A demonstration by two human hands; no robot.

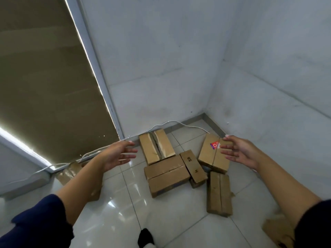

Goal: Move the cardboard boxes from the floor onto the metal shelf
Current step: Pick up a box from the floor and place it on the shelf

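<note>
Boxes: five cardboard boxes (186, 169) are clustered on the tiled floor (125, 203) in the corner, some touching.
Stickered box (214, 154): seen at the right rear, partly behind the right hand.
Left hand (118, 154): held above the floor, fingers spread, nothing grasped.
Right hand (238, 151): stretched out, fingers loose, empty.
Surroundings: a white cable (175, 123) is run along the wall base.

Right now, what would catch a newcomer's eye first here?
A cluster of cardboard boxes lies on the glossy tiled floor in the corner. The left hand and right hand reach out open above them, holding nothing. One box has a red sticker.
</note>
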